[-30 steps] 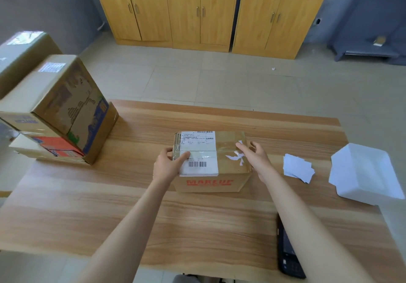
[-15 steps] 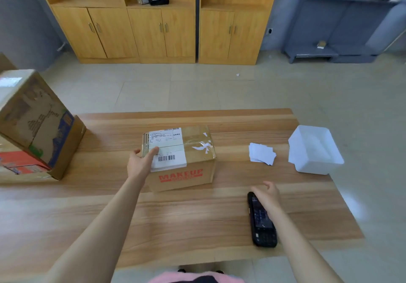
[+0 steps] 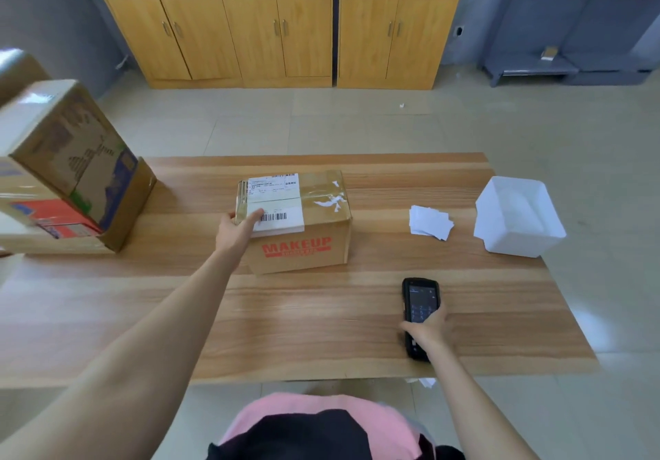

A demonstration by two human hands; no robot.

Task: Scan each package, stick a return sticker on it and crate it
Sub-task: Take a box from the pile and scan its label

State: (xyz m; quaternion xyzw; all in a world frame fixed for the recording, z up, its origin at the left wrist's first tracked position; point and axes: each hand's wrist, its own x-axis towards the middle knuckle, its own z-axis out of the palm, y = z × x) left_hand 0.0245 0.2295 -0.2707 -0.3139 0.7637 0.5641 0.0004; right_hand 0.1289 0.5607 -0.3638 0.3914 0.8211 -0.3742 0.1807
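I see the left hand (image 3: 237,231) set on the near left corner of the package (image 3: 307,249). Its thumb lies flat on top, touching the near left edge of the white shipping label (image 3: 275,206) just beside the barcode. The other fingers wrap the left side of the package, so this hand is holding the corner rather than spread wide.

The package is a brown cardboard box with red lettering on its near face. It sits on the counter (image 3: 303,317) at about the middle, well to the left of and farther away than the right hand (image 3: 426,329).

The right hand is curled narrowly around the near half of the black scanner (image 3: 419,299), with fingers over both edges. The scanner points away from me, screen up, near the front right of the counter. I cannot tell whether it is lifted or resting on the surface.

A small pile of white stickers (image 3: 430,225) lies to the right of the package, apart from it. A white tray (image 3: 518,217) stands just beyond them at the right end. Larger cardboard boxes (image 3: 71,159) are stacked at the far left.
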